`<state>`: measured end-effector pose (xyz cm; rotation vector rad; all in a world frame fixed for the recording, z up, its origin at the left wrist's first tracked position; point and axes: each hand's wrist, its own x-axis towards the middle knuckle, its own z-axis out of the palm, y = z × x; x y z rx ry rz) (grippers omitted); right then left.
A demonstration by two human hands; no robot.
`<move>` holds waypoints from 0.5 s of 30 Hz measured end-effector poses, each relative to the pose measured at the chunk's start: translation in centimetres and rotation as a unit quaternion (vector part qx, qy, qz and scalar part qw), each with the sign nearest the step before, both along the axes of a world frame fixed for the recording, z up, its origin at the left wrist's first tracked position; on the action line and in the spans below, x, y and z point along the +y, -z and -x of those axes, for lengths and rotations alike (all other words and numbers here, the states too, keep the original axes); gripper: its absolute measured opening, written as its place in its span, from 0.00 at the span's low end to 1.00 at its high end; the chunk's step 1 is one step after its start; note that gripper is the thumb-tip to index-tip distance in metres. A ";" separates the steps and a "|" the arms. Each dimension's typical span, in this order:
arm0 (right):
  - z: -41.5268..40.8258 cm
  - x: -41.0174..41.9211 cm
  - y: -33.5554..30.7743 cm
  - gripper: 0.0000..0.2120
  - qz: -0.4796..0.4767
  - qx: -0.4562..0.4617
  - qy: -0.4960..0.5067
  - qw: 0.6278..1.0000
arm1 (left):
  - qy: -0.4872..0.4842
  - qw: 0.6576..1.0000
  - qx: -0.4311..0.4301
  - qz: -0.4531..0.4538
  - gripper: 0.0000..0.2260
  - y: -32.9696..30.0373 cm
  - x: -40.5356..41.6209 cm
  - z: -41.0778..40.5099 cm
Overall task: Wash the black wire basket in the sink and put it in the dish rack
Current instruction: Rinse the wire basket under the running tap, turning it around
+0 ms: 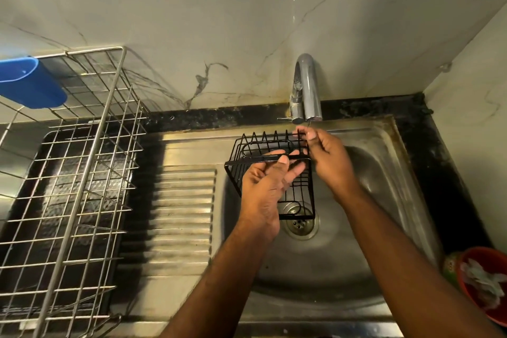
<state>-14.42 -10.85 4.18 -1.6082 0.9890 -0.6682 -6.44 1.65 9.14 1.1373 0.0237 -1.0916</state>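
Steel sink (pixel 384 173) at 5 o'clock, ribbed drainboard beside. Wire dish rack (pixel 82 173) at 9 o'clock, well apart. Chrome tap (pixel 307 88) at 12 o'clock. Black wire basket (pixel 301 189) tilted over the basin, just below the spout, above the drain. Left hand (pixel 263 189) at 6 o'clock, thumb and fingers pinching the near rim. Right hand (pixel 326 156) at 1 o'clock, fingertips pinching the far top edge.

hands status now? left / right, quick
Left hand: grips the black wire basket by its near rim, over the sink.
Right hand: pinches the basket's far corner, under the tap.
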 end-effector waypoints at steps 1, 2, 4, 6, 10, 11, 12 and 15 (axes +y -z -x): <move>-0.2 0.0 -0.1 0.16 -0.007 -0.006 0.003 1.000 | 0.002 1.000 0.006 -0.005 0.04 -0.2 0.1 0.0; -0.4 0.0 -0.3 0.15 -0.015 -0.012 0.008 1.000 | 0.004 1.000 0.012 -0.007 0.03 -0.3 0.2 0.0; -0.7 0.2 -0.6 0.15 -0.041 -0.026 0.019 0.999 | 0.012 1.000 0.013 -0.003 0.02 -0.6 0.6 0.1; -1.0 0.5 -1.0 0.14 -0.075 -0.044 0.027 0.996 | 0.022 1.000 0.003 0.000 0.05 -0.8 1.0 0.1; -1.3 1.2 -1.8 0.14 -0.101 -0.063 0.021 0.993 | 0.020 1.000 0.009 0.013 0.12 -1.2 1.7 0.0; -1.2 1.3 -1.9 0.13 -0.105 -0.060 0.015 0.993 | 0.014 1.000 0.014 0.020 0.13 -1.4 1.9 0.0; -1.0 1.3 -1.9 0.12 -0.109 -0.055 0.012 0.992 | 0.008 1.000 0.015 0.025 0.14 -1.7 2.0 -0.1; 0.3 1.4 -1.4 0.12 -0.132 -0.008 0.047 0.990 | -0.006 0.999 0.028 0.044 0.14 -2.7 2.4 -0.2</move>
